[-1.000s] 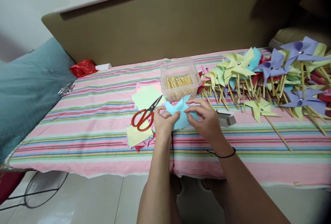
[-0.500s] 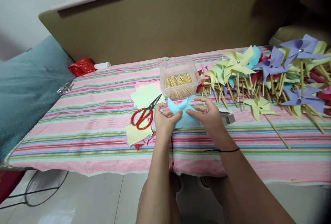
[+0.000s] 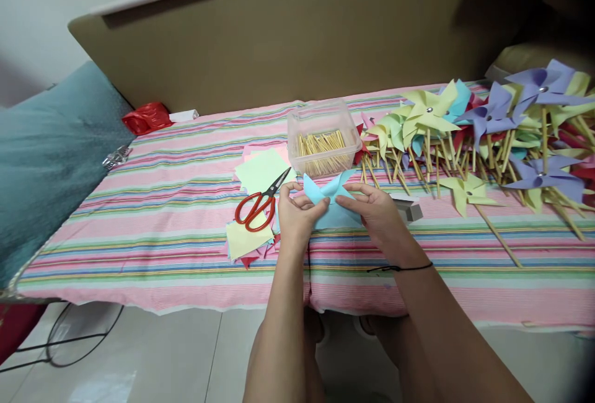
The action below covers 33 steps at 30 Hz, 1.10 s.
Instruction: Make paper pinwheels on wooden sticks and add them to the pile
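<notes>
A light blue paper pinwheel piece (image 3: 335, 214), its upper corners curled in toward the centre, is held between both hands. My left hand (image 3: 297, 214) pinches its left side, with the thumb near the middle. On the other side, my right hand (image 3: 372, 211) grips the paper with thumb and fingers, its thumb also by the centre. Just left of my left hand lie red-handled scissors (image 3: 255, 209), resting across stacked paper sheets (image 3: 263, 170) and smaller paper pieces (image 3: 248, 239). A clear plastic box (image 3: 324, 119) of short thin sticks (image 3: 323, 144) stands behind the blue paper.
Many finished pinwheels (image 3: 428, 110) on sticks are heaped at the right, one yellow pinwheel (image 3: 469, 193) in front. A small grey box (image 3: 409, 209) lies beside my right hand. A red plastic bag (image 3: 147, 119) sits at the back left on the striped cloth (image 3: 153, 223).
Both hands keep hold of the blue paper. The right hand's fingers have shifted slightly and its upper corners look a little more drawn in; the rest stays put.
</notes>
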Each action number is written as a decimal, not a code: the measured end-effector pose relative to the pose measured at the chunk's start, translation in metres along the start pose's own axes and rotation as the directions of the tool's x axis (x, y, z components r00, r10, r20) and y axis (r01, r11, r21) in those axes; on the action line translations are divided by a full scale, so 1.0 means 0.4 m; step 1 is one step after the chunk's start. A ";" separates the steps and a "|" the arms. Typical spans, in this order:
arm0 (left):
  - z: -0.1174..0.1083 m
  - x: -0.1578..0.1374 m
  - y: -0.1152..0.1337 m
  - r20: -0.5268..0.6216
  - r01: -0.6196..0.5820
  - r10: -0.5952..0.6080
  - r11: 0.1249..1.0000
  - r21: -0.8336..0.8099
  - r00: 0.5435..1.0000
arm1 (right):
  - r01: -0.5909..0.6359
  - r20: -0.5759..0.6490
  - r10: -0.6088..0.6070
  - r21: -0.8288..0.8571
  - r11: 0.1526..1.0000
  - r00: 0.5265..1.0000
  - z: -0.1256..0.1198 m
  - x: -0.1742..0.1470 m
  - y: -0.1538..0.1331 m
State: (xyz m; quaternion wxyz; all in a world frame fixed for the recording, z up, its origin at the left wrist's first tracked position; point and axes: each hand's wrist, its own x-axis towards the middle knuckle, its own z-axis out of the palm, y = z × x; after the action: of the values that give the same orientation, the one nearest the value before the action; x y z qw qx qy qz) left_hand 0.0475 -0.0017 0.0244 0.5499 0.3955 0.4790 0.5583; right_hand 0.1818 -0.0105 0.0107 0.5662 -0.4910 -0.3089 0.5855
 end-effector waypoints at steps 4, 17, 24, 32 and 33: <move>0.000 0.005 -0.011 0.005 -0.004 0.004 1.000 -0.017 1.000 | 0.047 -0.024 -0.047 0.002 0.999 0.999 0.004 -0.001 0.007; 0.009 0.004 -0.020 -0.064 0.009 -0.011 0.999 -0.042 0.998 | 0.211 -0.081 -0.216 -0.063 0.975 0.973 0.023 -0.008 0.012; 0.008 0.002 -0.015 -0.031 0.069 -0.072 0.994 -0.081 0.997 | 0.243 -0.116 -0.256 -0.113 0.963 0.960 0.026 -0.011 0.014; 0.009 -0.004 -0.005 0.030 0.079 -0.077 0.994 -0.072 0.997 | 0.262 -0.153 -0.283 -0.143 0.954 0.947 0.020 -0.010 0.010; 0.009 -0.004 -0.007 0.024 0.076 -0.075 0.995 -0.060 0.997 | 0.268 -0.146 -0.291 -0.160 0.950 0.945 0.019 -0.010 0.010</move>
State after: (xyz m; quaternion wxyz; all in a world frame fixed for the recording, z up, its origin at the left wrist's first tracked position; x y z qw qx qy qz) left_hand 0.0519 -0.0031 0.0227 0.5875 0.3663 0.4704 0.5472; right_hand 0.1728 -0.0136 0.0105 0.6325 -0.5277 -0.3663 0.4329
